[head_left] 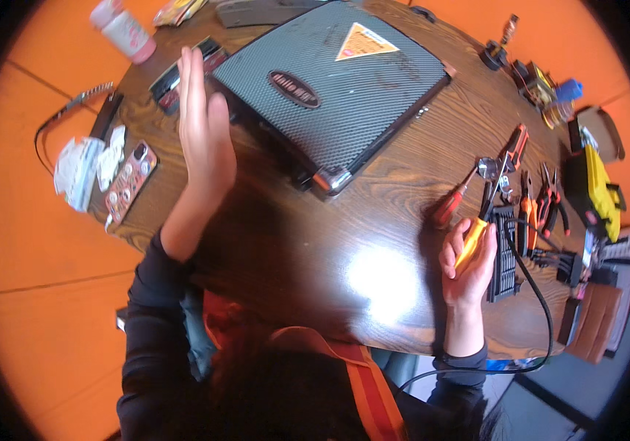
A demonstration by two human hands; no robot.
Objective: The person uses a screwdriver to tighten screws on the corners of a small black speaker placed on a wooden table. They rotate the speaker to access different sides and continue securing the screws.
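My left hand [208,143] is raised at the left side of a large textured grey case [330,88], its fingers straight and flat together, with nothing in it. The case has dark edges, metal corners, an oval badge and a triangular sticker. At the right, my right hand [469,272] is closed around the yellow handle of a tool [472,246]. A narrow dark part seems to stick out beyond the handle; its exact kind cannot be made out. Just beyond that hand lies a red-handled screwdriver [449,208]. Beside it is a black slotted holder [504,257].
Orange-handled pliers [527,217], red-and-black pliers [549,198] and a red-handled tool [517,147] lie at the right. A black cable [539,283] loops past my right forearm. A yellow-and-black box [600,192] stands farther right. Phone [131,182], tissue and bottle [125,33] are left.
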